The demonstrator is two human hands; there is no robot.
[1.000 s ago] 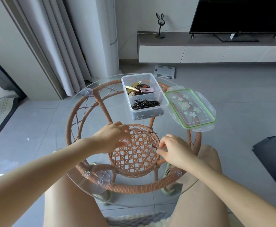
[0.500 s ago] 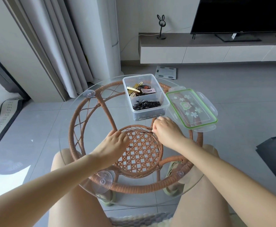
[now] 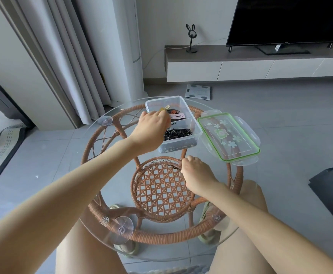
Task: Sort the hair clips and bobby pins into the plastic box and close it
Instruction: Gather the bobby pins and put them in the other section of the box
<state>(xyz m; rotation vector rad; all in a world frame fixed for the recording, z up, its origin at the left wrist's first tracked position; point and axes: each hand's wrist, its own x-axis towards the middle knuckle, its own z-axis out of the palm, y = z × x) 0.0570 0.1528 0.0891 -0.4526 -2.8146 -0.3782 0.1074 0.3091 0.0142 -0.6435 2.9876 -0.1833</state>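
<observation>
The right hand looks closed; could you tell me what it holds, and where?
The right hand pinches a dark bobby pin by one end; the other end sticks out.

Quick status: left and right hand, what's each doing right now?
left hand: over the plastic box, blurred, cannot tell.
right hand: closed, pinching bobby pins.

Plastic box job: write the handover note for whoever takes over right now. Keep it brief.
Left grip: over the plastic box, fingers pointing down near the divider. It is blurred, so I cannot tell if it holds anything.
Right grip: pinches a loose bobby pin on the glass table.
Done: hair clips are in the far compartment, bobby pins in the near one.
Left: drop in that pin, check for strays, then fit the lid, which lies off beside the box, and close it.
</observation>
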